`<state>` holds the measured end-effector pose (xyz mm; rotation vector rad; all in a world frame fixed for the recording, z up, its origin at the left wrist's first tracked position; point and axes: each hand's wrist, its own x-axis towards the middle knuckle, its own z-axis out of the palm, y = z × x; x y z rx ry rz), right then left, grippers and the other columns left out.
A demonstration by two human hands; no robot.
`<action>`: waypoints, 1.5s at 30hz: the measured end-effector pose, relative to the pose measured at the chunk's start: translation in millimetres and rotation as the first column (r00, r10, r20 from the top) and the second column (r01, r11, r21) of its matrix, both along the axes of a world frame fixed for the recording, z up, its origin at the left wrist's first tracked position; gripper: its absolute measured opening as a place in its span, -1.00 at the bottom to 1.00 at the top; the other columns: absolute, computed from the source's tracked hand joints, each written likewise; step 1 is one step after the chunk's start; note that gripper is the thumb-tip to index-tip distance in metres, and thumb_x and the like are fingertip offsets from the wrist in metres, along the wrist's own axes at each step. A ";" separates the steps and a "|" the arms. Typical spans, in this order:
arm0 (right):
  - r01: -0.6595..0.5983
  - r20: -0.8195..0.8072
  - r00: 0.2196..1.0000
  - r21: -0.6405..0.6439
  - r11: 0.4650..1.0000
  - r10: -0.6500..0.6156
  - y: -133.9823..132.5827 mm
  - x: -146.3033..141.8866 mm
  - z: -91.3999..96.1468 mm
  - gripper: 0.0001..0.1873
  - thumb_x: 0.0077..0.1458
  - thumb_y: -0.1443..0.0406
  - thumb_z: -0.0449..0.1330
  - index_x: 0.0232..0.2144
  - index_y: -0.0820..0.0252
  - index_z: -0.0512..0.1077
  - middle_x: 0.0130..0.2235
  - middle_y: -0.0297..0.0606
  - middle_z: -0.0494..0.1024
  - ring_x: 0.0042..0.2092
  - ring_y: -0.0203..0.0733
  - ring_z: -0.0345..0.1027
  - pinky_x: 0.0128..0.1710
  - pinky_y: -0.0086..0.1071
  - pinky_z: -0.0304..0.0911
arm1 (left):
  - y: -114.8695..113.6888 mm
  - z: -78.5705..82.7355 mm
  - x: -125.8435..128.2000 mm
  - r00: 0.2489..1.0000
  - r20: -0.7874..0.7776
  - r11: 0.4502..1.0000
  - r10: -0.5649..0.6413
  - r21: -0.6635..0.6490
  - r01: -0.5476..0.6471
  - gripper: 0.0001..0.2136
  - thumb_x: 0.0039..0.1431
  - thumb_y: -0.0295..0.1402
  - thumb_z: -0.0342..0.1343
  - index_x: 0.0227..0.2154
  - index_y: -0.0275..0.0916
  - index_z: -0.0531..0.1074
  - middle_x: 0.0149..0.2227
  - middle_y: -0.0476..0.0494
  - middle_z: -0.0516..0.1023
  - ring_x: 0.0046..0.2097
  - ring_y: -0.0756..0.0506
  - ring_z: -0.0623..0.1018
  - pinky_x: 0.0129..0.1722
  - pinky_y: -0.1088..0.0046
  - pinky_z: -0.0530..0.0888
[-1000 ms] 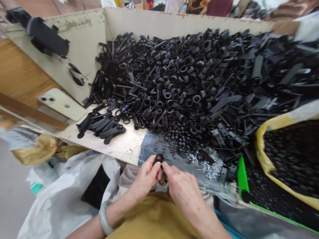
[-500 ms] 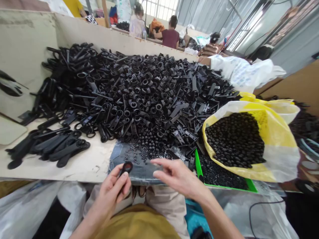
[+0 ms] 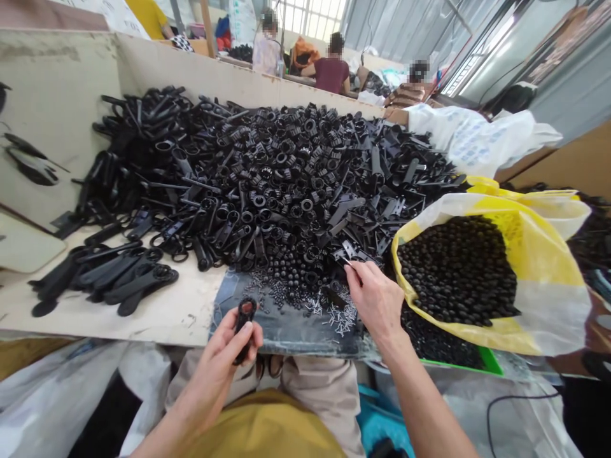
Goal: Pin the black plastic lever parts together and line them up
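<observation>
Handle [image 3: 245, 323], black plastic, clenched in my left hand [image 3: 217, 375] at the denim pad's [image 3: 286, 331] near edge; right hand [image 3: 375, 302] touching a black bracket [image 3: 356, 252] beyond its far edge, grip unclear; securing that bracket looks next.

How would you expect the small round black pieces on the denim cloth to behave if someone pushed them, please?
The small round black pieces look ball-like, so they would probably roll when pushed. The denim cloth may slow them. If plastic like the surrounding parts, they are likely light.
</observation>
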<state>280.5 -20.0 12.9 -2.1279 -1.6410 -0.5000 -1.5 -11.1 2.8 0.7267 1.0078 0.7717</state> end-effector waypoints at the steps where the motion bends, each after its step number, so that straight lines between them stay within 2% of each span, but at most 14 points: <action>1: -0.024 -0.050 0.998 0.043 0.999 0.026 -1.5 -4.6 3.1 -0.70 0.42 0.22 0.08 -0.16 0.16 0.60 -0.23 -0.22 0.61 -0.33 -0.25 0.45 -0.41 -0.41 0.11 | 0.0 0.2 0.0 1.000 0.012 1.000 0.005 0.004 -0.005 -0.61 0.17 -0.11 0.32 -0.02 -0.13 0.41 -0.36 0.02 0.52 -0.38 0.01 0.36 -0.36 0.51 0.29; 3: -0.101 -0.243 0.961 0.125 0.987 0.129 -6.4 -20.9 7.3 -0.73 0.39 0.21 0.12 -0.17 0.15 0.61 -0.15 -0.18 0.58 -0.28 -0.24 0.46 -0.34 -0.42 0.22 | 0.1 0.5 0.9 0.999 0.039 1.000 0.009 0.013 -0.009 -0.58 0.19 -0.13 0.31 0.05 -0.12 0.39 -0.26 -0.03 0.57 -0.30 -0.03 0.42 -0.27 0.47 0.33; 4: -0.153 -0.384 0.901 0.151 0.977 0.200 -9.9 -32.7 7.7 -0.75 0.37 0.19 0.14 -0.19 0.15 0.60 -0.15 -0.18 0.58 -0.28 -0.23 0.45 -0.31 -0.41 0.27 | 0.1 0.7 1.7 0.998 0.056 1.000 0.007 0.016 -0.008 -0.56 0.20 -0.13 0.31 0.08 -0.12 0.38 -0.22 -0.06 0.58 -0.25 -0.04 0.44 -0.22 0.46 0.35; 5: -0.215 -0.541 0.796 0.165 0.963 0.270 -14.0 -46.6 6.6 -0.75 0.35 0.18 0.17 -0.22 0.15 0.60 -0.17 -0.20 0.58 -0.28 -0.22 0.45 -0.30 -0.40 0.30 | 0.2 1.0 2.5 0.997 0.079 1.000 0.005 0.016 -0.007 -0.55 0.20 -0.14 0.31 0.10 -0.12 0.38 -0.17 -0.07 0.59 -0.20 -0.06 0.46 -0.15 0.44 0.36; 7: -0.348 -0.825 0.477 0.140 0.927 0.304 -23.8 -78.0 0.4 -0.73 0.32 0.12 0.19 -0.27 0.14 0.61 -0.33 -0.27 0.59 -0.33 -0.21 0.44 -0.34 -0.40 0.33 | 0.9 1.7 3.8 0.988 0.154 1.000 0.010 -0.004 -0.009 -0.56 0.21 -0.15 0.31 0.10 -0.12 0.40 -0.10 -0.10 0.60 -0.10 -0.08 0.48 -0.02 0.40 0.37; 9: -0.422 -0.972 0.145 0.107 0.900 0.184 -33.4 -108.4 -9.1 -0.68 0.28 0.07 0.24 -0.22 0.17 0.64 -0.32 -0.23 0.63 -0.31 -0.16 0.47 -0.32 -0.37 0.37 | 1.9 2.6 4.2 0.965 0.258 0.997 0.054 -0.066 -0.038 -0.60 0.23 -0.16 0.29 0.08 -0.13 0.44 -0.07 -0.11 0.60 -0.03 -0.11 0.49 0.07 0.34 0.36; 10: -0.422 -0.993 0.021 0.097 0.902 0.117 -37.1 -121.4 -14.1 -0.66 0.24 0.04 0.28 -0.19 0.18 0.65 -0.31 -0.21 0.65 -0.31 -0.14 0.48 -0.33 -0.36 0.39 | 2.4 3.0 4.0 0.950 0.301 0.994 0.080 -0.096 -0.053 -0.62 0.22 -0.18 0.29 0.06 -0.14 0.46 -0.06 -0.11 0.60 0.00 -0.12 0.49 0.11 0.32 0.36; 13: -0.310 -0.985 -0.163 0.111 0.944 0.062 -41.0 -147.3 -25.3 -0.62 0.12 0.03 0.39 -0.12 0.14 0.65 -0.13 -0.14 0.69 -0.29 -0.16 0.50 -0.31 -0.36 0.42 | 3.1 3.8 2.8 0.915 0.374 0.981 0.151 -0.170 -0.092 -0.63 0.15 -0.24 0.33 0.01 -0.16 0.52 -0.04 -0.14 0.61 0.09 -0.16 0.49 0.21 0.27 0.31; 16: -0.229 -0.977 -0.191 0.140 0.963 0.097 -36.7 -156.5 -27.7 -0.65 0.09 0.05 0.42 -0.15 0.11 0.62 0.02 -0.12 0.65 -0.27 -0.19 0.51 -0.33 -0.39 0.43 | 3.0 3.9 1.9 0.894 0.401 0.967 0.201 -0.226 -0.116 -0.64 0.10 -0.24 0.38 -0.03 -0.15 0.57 0.02 -0.13 0.61 0.19 -0.16 0.44 0.30 0.27 0.22; 23: -0.196 -0.985 -0.130 0.140 0.971 0.115 -27.7 -162.0 -30.6 -0.70 0.11 0.09 0.41 -0.19 0.14 0.59 -0.21 -0.21 0.68 -0.22 -0.17 0.54 -0.17 -0.37 0.46 | 1.0 1.1 3.1 0.902 0.386 0.975 0.193 -0.174 -0.134 -0.65 0.10 -0.20 0.40 -0.05 -0.14 0.61 0.07 -0.14 0.61 0.29 -0.22 0.38 0.37 0.17 0.17; 26: -0.182 -0.983 -0.142 0.138 0.974 0.112 -27.0 -164.5 -33.9 -0.69 0.12 0.08 0.41 -0.19 0.14 0.58 -0.25 -0.23 0.67 -0.25 -0.18 0.53 -0.20 -0.37 0.46 | -1.5 -3.2 3.9 0.926 0.342 0.985 0.157 -0.122 -0.122 -0.67 0.14 -0.20 0.38 -0.04 -0.15 0.60 0.09 -0.15 0.60 0.29 -0.23 0.38 0.35 0.16 0.21; 38: -0.121 -0.979 -0.177 0.126 0.985 0.104 -28.2 -167.5 -33.5 -0.68 0.06 0.08 0.43 -0.22 0.15 0.62 -0.15 -0.14 0.70 -0.20 -0.11 0.57 -0.23 -0.33 0.49 | -4.6 -8.3 7.3 0.952 0.287 0.991 0.103 -0.112 -0.074 -0.63 0.21 -0.14 0.31 0.02 -0.19 0.57 0.15 -0.23 0.58 0.30 -0.25 0.41 0.36 0.17 0.25; 43: -0.099 -0.978 -0.178 0.126 0.987 0.107 -28.5 -168.8 -35.5 -0.71 0.07 0.07 0.42 -0.27 0.14 0.60 -0.07 -0.13 0.69 -0.23 -0.13 0.56 -0.25 -0.32 0.48 | -9.9 -20.7 7.2 0.991 0.113 0.998 0.068 -0.003 -0.068 -0.55 0.28 -0.07 0.23 0.16 -0.12 0.51 0.28 -0.19 0.47 0.35 -0.22 0.35 0.38 0.21 0.23; 45: -0.117 -0.983 -0.135 0.137 0.984 0.121 -28.7 -166.3 -33.8 -0.73 0.11 0.07 0.39 -0.31 0.14 0.60 -0.08 -0.13 0.68 -0.17 -0.09 0.56 -0.19 -0.29 0.48 | -10.9 -22.1 6.6 0.999 0.006 0.995 0.039 0.087 -0.039 -0.54 0.30 -0.05 0.20 0.18 -0.10 0.49 0.28 -0.16 0.47 0.33 -0.21 0.38 0.37 0.25 0.24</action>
